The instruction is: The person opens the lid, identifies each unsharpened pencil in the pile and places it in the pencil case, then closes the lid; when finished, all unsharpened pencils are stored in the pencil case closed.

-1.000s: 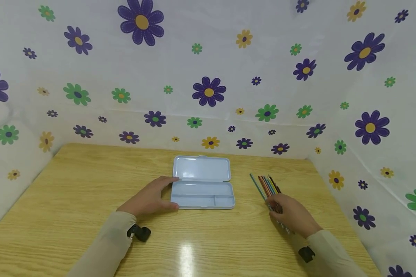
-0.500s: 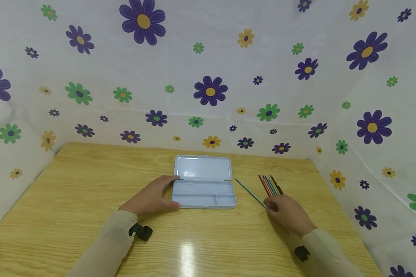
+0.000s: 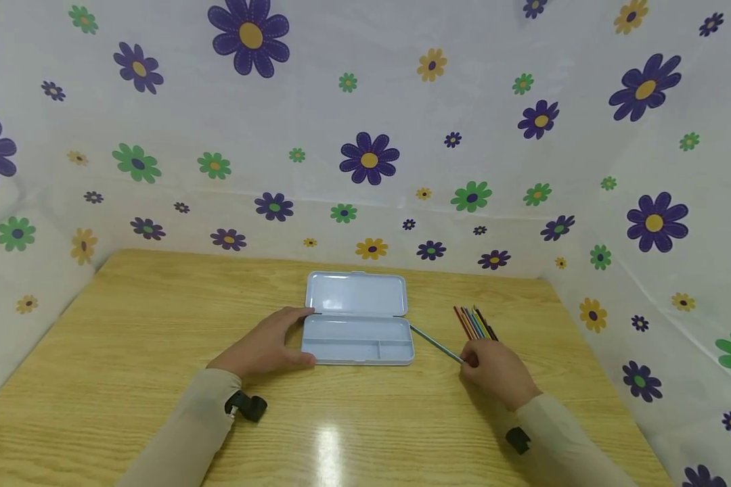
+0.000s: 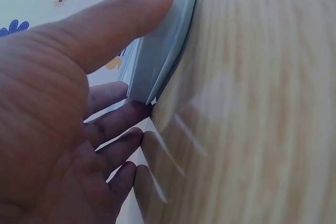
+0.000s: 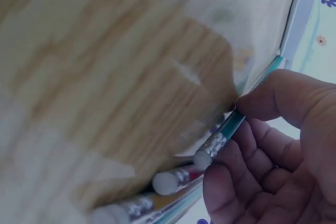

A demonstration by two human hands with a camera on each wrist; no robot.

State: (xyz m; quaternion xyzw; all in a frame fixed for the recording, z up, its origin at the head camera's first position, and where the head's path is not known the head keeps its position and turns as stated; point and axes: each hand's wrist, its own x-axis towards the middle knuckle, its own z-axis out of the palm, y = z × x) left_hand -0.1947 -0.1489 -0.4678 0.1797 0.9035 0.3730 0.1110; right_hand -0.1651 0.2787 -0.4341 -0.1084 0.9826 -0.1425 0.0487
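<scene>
A pale blue pencil case lies unfolded on the table, its lid back and its compartments bare. My left hand holds the case's left end, thumb at the front corner and index fingertip by the hinge. In my right hand, thumb and fingers pinch a teal pencil close to its eraser end. That pencil slants left, its far tip right at the case's right edge. The right wrist view shows its white eraser and silver ferrule beside the hand.
Several colored pencils lie in a bunch beyond the right hand, partly hidden by it. More eraser ends show below the teal pencil in the right wrist view. A flower-printed sheet rises behind the wooden table.
The teal pencil has been drawn out of the bunch and swung left towards the case. My right hand has shifted slightly left. My left hand keeps its place on the case.
</scene>
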